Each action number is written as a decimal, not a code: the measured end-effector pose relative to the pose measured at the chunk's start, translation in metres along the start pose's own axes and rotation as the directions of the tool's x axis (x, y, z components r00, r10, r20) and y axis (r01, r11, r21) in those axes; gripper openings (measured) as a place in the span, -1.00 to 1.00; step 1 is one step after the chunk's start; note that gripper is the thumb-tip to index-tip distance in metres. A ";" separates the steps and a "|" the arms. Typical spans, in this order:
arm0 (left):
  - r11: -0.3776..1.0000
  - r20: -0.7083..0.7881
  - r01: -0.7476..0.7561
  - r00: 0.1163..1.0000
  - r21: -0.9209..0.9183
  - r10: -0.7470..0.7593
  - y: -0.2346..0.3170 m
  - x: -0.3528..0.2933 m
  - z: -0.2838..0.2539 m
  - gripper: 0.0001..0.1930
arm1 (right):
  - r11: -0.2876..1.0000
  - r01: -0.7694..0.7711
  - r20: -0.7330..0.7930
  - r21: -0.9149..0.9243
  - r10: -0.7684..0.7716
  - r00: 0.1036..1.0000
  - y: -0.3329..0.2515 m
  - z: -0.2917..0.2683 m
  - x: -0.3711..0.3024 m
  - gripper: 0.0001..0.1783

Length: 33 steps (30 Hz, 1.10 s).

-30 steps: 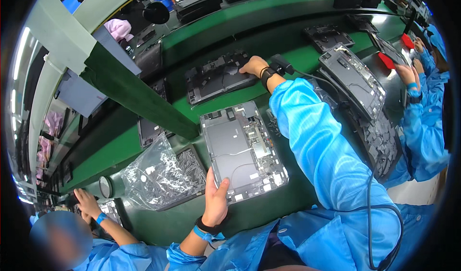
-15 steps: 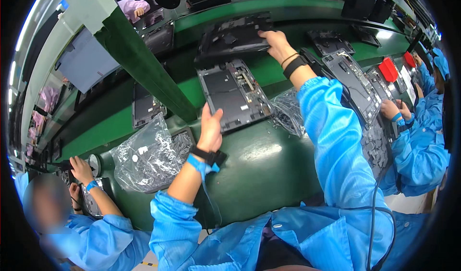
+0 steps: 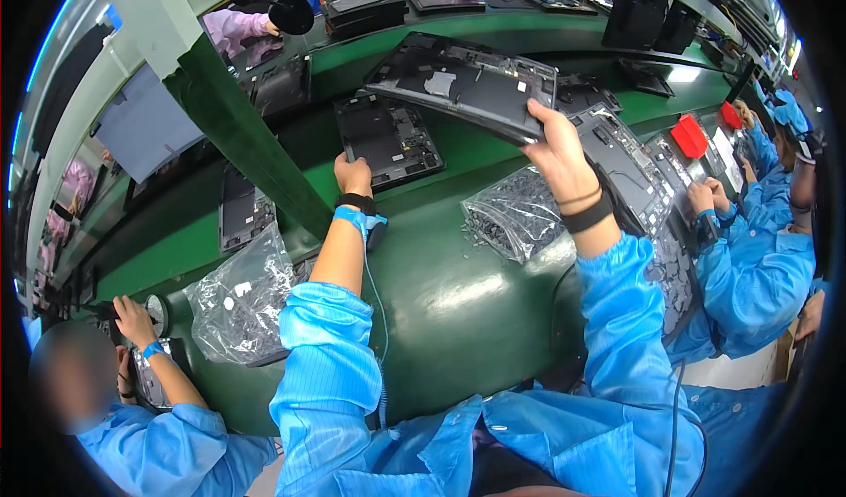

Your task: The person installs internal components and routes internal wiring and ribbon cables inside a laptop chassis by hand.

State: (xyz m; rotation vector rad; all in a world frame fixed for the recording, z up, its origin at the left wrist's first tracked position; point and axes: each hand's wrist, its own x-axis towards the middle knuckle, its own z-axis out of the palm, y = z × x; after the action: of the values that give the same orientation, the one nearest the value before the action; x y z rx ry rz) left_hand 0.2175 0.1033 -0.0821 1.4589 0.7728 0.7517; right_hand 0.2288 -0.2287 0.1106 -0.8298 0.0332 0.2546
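Observation:
In my right hand (image 3: 564,155), a dark laptop casing (image 3: 476,87) with exposed inner parts is held by its near right corner, thumb on top. It hangs tilted above the green bench. My left hand (image 3: 353,176) grips the near left edge of a second laptop casing (image 3: 374,136), which lies open side up on the far green strip. Its fingertips are partly hidden at the edge. Beside my right forearm stands another opened laptop casing (image 3: 617,158). Between my arms, a clear plastic bag (image 3: 515,211) of small dark grey pieces lies on the bench.
A green-wrapped post (image 3: 256,153) rises left of my left hand. Another clear bag (image 3: 242,299) lies near a co-worker's arm (image 3: 176,378) at left. Red bins (image 3: 689,136) and a co-worker's hands (image 3: 709,196) are at right. More casings (image 3: 247,206) sit along the strip.
The left hand has moved the lower casing away from me onto the far strip. My right hand has drawn its casing right and nearer, turning its inner side into view.

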 end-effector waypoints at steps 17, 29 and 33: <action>0.723 0.459 0.378 0.883 -0.578 -0.095 0.123 -0.247 -0.047 -0.66 | 0.990 0.138 -0.166 0.001 -0.136 0.977 0.111 -0.033 -0.198 -0.56; 0.809 0.636 0.565 0.687 -0.163 -0.352 0.072 -0.279 -0.200 -0.60 | 0.667 0.353 0.350 -0.656 -0.145 0.925 0.049 -0.100 -0.184 -0.74; 0.850 0.620 0.505 0.718 -0.151 -0.316 0.065 -0.286 -0.200 -0.57 | -0.083 0.760 0.764 -0.645 -0.065 0.641 0.070 -0.072 -0.144 -0.68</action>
State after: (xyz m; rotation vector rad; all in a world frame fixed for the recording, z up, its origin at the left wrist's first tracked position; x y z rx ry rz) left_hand -0.1068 -0.0221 -0.0118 1.0682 0.4493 0.0457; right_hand 0.0782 -0.2668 0.0293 -2.1264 -1.1515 -0.2758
